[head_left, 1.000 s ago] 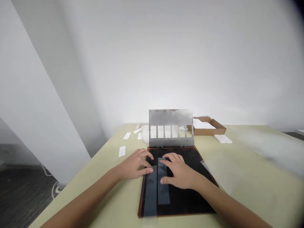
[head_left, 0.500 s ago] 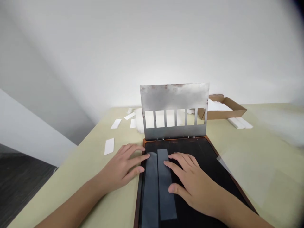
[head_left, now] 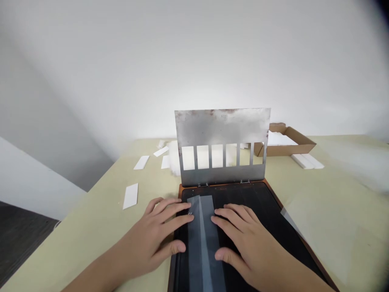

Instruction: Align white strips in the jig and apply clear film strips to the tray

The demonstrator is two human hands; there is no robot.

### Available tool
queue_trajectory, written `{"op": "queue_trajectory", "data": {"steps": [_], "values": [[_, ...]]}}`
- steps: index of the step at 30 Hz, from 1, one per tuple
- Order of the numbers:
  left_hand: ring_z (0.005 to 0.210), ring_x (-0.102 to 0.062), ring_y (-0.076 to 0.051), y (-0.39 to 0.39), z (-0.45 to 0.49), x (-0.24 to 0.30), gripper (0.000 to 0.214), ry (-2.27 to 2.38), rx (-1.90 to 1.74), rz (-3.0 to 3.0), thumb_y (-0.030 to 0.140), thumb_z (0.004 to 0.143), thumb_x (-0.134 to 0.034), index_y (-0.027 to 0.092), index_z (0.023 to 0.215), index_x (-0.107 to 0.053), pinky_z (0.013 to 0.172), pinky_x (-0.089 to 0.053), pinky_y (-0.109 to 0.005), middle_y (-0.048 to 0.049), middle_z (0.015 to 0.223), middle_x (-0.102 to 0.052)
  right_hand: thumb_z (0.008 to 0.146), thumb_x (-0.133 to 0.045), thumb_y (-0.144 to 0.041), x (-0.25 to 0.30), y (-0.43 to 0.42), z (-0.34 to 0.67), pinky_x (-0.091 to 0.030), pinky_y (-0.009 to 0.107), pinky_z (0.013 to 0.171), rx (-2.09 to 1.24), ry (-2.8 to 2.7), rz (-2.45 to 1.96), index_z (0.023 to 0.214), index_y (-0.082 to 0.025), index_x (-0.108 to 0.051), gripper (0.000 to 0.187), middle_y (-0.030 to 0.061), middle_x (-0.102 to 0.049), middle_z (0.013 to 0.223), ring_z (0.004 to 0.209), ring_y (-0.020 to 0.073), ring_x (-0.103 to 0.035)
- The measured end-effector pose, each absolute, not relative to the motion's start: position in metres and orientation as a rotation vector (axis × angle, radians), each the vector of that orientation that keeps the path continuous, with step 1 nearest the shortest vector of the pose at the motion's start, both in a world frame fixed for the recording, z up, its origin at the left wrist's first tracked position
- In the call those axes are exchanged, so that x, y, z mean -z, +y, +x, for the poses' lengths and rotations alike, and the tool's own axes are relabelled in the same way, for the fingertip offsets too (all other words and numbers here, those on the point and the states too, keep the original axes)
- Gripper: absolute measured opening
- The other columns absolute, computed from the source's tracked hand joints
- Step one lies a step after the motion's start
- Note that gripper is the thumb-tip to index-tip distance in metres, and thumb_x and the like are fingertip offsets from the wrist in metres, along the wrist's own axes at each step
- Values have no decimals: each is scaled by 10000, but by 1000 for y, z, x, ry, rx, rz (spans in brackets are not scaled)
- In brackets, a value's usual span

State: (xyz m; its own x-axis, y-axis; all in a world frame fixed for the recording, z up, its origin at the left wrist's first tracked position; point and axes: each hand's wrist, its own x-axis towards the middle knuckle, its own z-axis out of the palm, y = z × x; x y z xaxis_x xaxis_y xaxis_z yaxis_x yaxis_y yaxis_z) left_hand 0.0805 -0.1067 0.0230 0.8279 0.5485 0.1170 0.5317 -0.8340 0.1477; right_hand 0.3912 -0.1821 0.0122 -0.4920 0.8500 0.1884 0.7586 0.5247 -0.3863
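Two long grey strips lie side by side on a black pad with a brown rim. They overlap a little at the far end. My left hand lies flat with fingers spread, its fingertips on the left strip. My right hand is flat too, fingers stretched out, touching the right strip's edge. A hinged metal plate with a row of several rectangular windows stands upright at the pad's far edge.
Small white cards lie scattered on the pale yellow table at the left. A cardboard tray with white sheets and white blocks sits far right. A clear film sheet lies right of the pad.
The view has tilted down and drawn closer. Both hands have slid the two strips together, so the strips now touch and overlap at the top.
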Motion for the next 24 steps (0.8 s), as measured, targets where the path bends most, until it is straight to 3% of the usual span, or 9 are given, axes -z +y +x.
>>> {"op": "queue_trajectory", "data": {"steps": [7, 15, 21, 24], "values": [[1462, -389, -348, -108, 82, -20, 526, 920, -330, 2899, 536, 1019, -601, 366, 1508, -502, 1147, -381, -500, -32, 1660, -385, 1060, -462, -589, -10, -183, 391, -444, 490, 1137, -288, -2430, -1355, 1532, -247, -508, 585, 56, -566, 1521, 1366, 303, -479], [1443, -417, -342, -107, 82, -19, 415, 960, -282, 2880, 501, 1026, -599, 372, 1420, -579, 1121, -416, -507, -24, 1632, -421, 1062, -455, -585, -10, -184, 389, -451, 492, 1128, -251, -2429, -1376, 1532, -249, -504, 579, 55, -570, 1512, 1359, 299, -482], [1444, -417, -332, -108, 82, -19, 512, 989, -289, 2847, 513, 1032, -587, 358, 1510, -487, 1132, -424, -498, -39, 1630, -425, 1051, -469, -599, -12, -183, 387, -450, 488, 1133, -243, -2425, -1372, 1540, -232, -495, 612, 69, -567, 1513, 1360, 306, -483], [1434, -436, -334, -108, 82, -19, 475, 996, -302, 2857, 507, 1032, -586, 365, 1481, -526, 1122, -435, -501, -38, 1598, -468, 1051, -475, -591, -12, -184, 386, -452, 484, 1131, -240, -2424, -1367, 1530, -230, -508, 600, 66, -576, 1501, 1354, 301, -491]]}}
